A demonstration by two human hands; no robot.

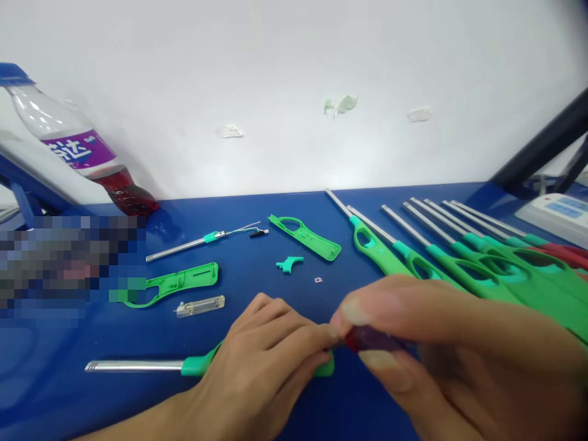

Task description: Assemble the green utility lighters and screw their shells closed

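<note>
My left hand (264, 361) is wrapped over the green handle of a lighter (138, 365) lying on the blue table, its metal tube pointing left. At the right, my right hand (441, 343) pinches a dark red and purple object (374, 339) between thumb and fingertips, close to the end of the left hand's fingers. What its tip touches is hidden. Beyond the hands lie two green shell halves (316, 241) (184, 280), a clear fuel tank (201, 306), a teal trigger (290, 264), a tiny pale part (318, 280) and a metal tube with wires (184, 248).
Several green lighters (390, 257) lie in a row at the right, with red ones beyond. A bottle of red drink (82, 147) leans at the left. A white device (558, 211) sits at the right edge, and a white wall (285, 73) stands behind the table.
</note>
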